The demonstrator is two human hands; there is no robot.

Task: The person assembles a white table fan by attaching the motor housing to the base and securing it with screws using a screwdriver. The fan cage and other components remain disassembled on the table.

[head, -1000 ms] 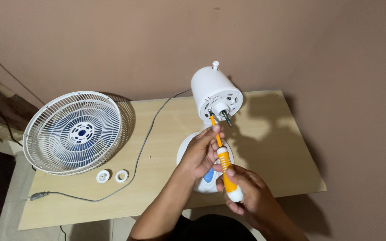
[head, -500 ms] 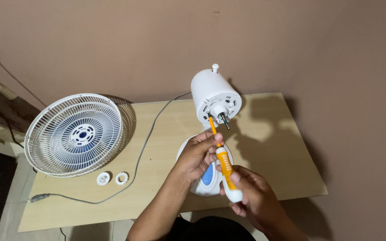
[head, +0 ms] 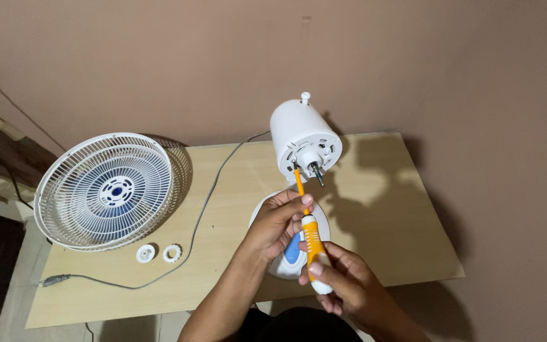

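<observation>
Both hands hold one orange-and-white screwdriver (head: 309, 235). Right hand (head: 340, 278) is wrapped around the fat handle at the near, lower end, fingers closed on it. Left hand (head: 280, 221) pinches the thin orange shaft farther up, thumb and fingertips closed just above the handle, so it is the hand nearer the tip. From the right-hand grip the tool's long axis runs up and slightly left, away from the person, and its tip meets the front face of the white fan motor housing (head: 302, 138), at the lower left of that face, beside the bare metal spindle (head: 317, 174) that sticks out toward the camera. Whether the tip sits in a screw head is too small to tell.

Under the hands the fan's white base (head: 259, 218) with its blue panel stands on the wooden table (head: 375, 221). Well apart on the left lies the white grille (head: 106, 189) with blue blades inside, two small white plastic rings (head: 158, 253) just in front of it, and a grey power cord (head: 201, 209) trailing across the tabletop.
</observation>
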